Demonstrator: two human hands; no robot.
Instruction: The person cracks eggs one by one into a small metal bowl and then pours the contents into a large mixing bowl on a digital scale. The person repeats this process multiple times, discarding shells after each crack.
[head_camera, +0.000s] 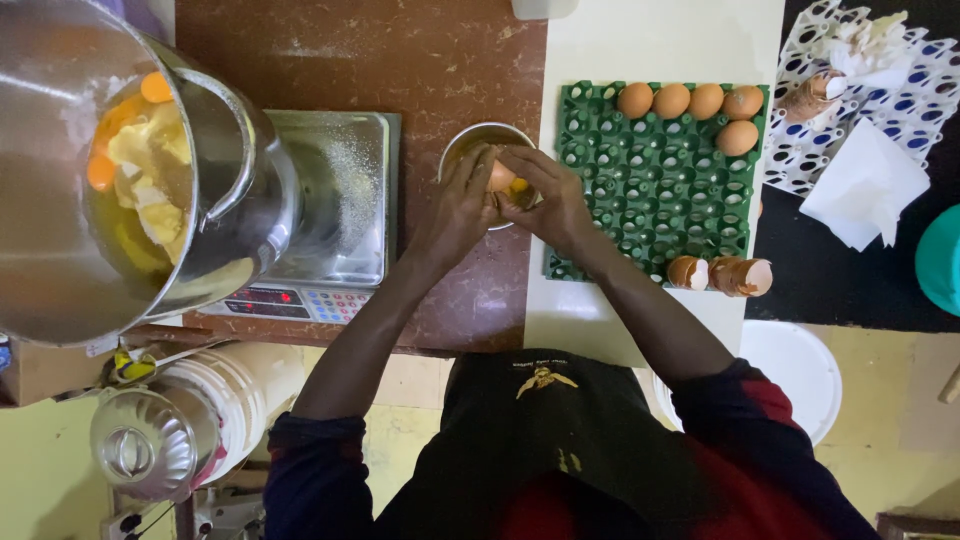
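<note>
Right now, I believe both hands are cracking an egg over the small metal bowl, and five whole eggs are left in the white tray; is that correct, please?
Not quite: the tray with the five whole eggs is green, not white, as the head view shows. The rest holds: the left hand and right hand hold an egg over the small metal bowl.

An egg (503, 178) is held over a small bowl (470, 138), apparently between the scale (335, 215) and the egg tray (655, 190).
</note>
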